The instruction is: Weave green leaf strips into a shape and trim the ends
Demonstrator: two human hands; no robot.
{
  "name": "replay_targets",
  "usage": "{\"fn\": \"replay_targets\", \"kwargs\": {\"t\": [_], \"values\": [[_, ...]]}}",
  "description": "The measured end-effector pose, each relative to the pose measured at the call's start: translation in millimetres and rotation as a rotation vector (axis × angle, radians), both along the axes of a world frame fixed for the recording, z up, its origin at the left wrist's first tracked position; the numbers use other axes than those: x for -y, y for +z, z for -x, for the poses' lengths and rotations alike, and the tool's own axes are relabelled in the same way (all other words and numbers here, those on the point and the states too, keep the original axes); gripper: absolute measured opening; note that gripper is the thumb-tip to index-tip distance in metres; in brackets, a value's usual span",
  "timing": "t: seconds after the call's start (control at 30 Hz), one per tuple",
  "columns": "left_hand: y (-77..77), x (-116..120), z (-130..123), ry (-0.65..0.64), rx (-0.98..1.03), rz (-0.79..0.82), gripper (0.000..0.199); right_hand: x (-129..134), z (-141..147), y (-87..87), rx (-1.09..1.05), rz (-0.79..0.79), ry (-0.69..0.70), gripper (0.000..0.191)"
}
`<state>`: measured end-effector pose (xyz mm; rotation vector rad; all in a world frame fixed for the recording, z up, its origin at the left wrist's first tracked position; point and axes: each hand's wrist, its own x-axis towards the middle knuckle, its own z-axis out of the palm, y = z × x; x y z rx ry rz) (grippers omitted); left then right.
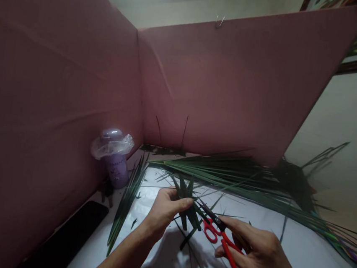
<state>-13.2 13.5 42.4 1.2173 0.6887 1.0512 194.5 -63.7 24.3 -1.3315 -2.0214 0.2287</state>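
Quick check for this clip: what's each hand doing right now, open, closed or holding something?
Left hand: closed, pinching the green leaf piece.
Right hand: closed around the red-handled cutters.

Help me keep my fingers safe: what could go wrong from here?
The tips of the red-handled tool are close to the left hand's thumb, so a slip might nick it. They also sit beside several strips of the leaf piece, so closing them could catch the wrong one.
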Motion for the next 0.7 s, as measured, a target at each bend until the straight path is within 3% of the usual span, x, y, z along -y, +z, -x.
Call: {"fn": "replay_targets", "kwargs": {"t": [0.7], "values": [[3.8, 3.3, 0.6, -0.059, -0.035, -0.008, 0.025, 2.1, 5.4, 7.6, -0.193, 0.083, 0.050, 0.033]]}}
